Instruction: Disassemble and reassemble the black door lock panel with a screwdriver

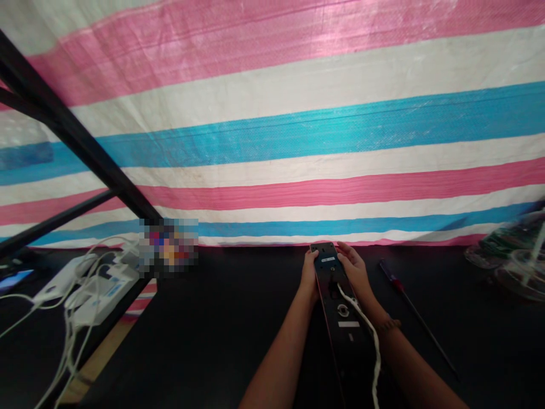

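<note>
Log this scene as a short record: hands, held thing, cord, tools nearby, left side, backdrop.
left hand: on the left edge of the long dark device, near its far end
right hand: on the opposite edge, near the same end
device: face up shows pale labels and a round fitting
cord: whitish, running from the device toward the wearer
nearby: screwdriver on the black table, right of the right hand
left side: white power strips with tangled cables
backdrop: striped sheet in pink, white and blue
</note>
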Demonstrator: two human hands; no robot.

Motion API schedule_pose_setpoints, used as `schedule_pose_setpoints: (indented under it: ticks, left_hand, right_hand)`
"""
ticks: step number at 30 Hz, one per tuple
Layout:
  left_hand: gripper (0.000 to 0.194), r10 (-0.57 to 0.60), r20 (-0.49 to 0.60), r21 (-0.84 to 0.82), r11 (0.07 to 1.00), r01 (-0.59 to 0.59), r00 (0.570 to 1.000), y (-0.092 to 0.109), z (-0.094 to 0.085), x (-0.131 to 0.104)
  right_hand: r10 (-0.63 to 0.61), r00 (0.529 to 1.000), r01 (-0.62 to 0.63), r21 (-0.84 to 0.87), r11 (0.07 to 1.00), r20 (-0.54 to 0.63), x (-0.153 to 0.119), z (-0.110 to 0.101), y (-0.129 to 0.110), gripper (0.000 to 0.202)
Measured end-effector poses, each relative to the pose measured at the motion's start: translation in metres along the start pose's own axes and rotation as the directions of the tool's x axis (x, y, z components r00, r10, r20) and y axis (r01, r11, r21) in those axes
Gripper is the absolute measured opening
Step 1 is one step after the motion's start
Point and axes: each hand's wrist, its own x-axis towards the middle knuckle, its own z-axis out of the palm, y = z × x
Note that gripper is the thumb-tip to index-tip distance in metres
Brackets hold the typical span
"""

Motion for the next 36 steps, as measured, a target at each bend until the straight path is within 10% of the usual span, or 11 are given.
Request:
schedule_pose_setpoints:
  ticks: [36]
  left_hand:
    - [0.037,0.334,0.090,0.068,0.938,-0.340,0.938,0.007,0.005,-0.010]
  right_hand:
    - [-0.015,0.987,0.041,-0.165,0.985,0.160,-0.005,0.002,-0.013,0.047]
